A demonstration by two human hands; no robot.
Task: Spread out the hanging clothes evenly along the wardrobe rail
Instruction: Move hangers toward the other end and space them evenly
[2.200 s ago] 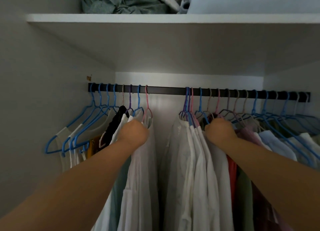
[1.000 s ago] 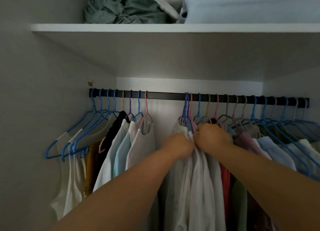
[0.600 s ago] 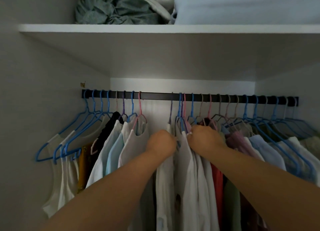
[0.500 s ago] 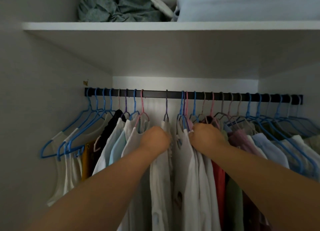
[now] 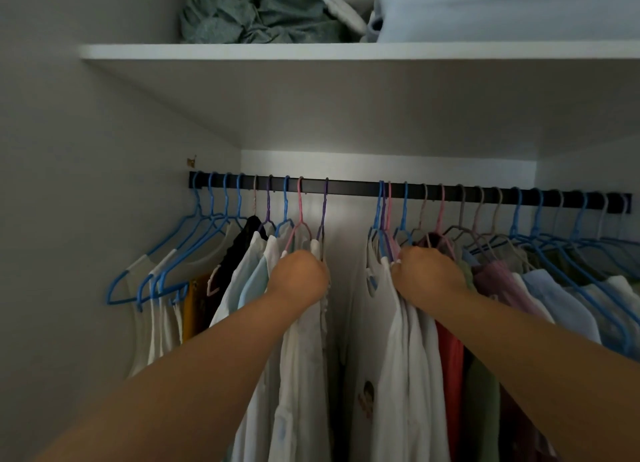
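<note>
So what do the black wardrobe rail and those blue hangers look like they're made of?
The black wardrobe rail looks like metal with a matte dark coating: straight, flat-faced, no sheen, though painted wood can't be ruled out. The blue hangers look like thin wire under a plastic coating: very slim, smoothly bent hooks, uniform colour. Some carry white sleeves, perhaps foam or tape.

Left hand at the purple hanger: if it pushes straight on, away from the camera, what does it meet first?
The left hand grips a white garment on the purple wire hanger. Straight ahead, the first solid thing looks to be the pale back wall; depth is unclear.
</note>
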